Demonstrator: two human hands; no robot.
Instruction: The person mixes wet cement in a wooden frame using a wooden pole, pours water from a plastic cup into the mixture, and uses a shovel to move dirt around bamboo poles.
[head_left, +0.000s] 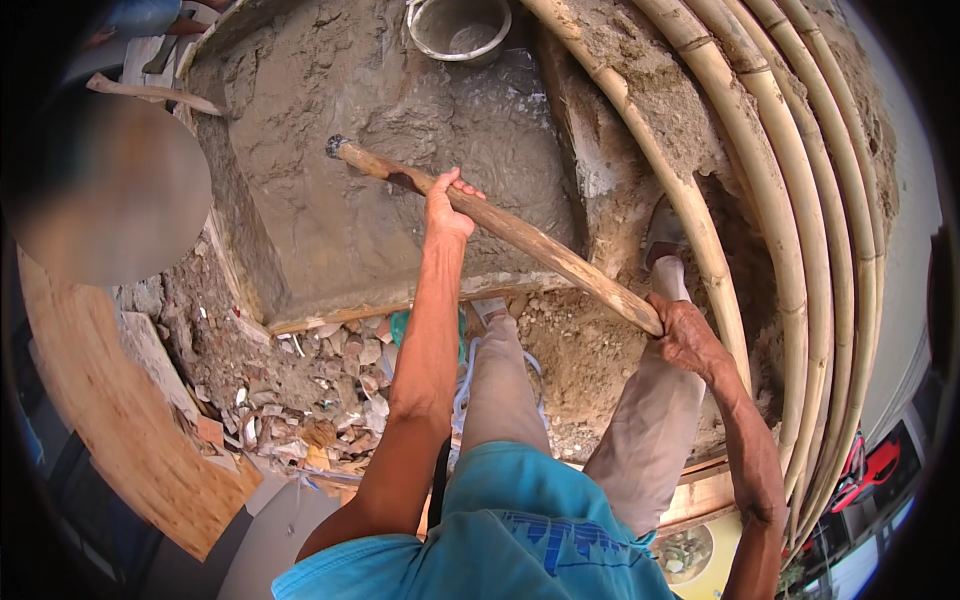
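Both my hands hold a long wooden tool handle (540, 247) slantwise over a trough of wet mortar (322, 217). My left hand (452, 206) grips it towards the upper part, thumb lying along the wood. Around the lower end, close to my right knee, my right hand (690, 337) is closed. The handle's far end has a dark collar (337, 146) above the mortar; no blade can be made out there. A bucket (459, 30) with a pale rim stands in the mortar at the far side.
Thick bamboo poles (787, 225) curve along my right, beside heaped sand (652, 97). The trough's wooden edge (420, 300) runs before my feet. Broken rubble (315, 397) and a plywood sheet (112, 390) lie left. Another person's leg (139, 19) shows top left, near a second wooden handle (154, 91).
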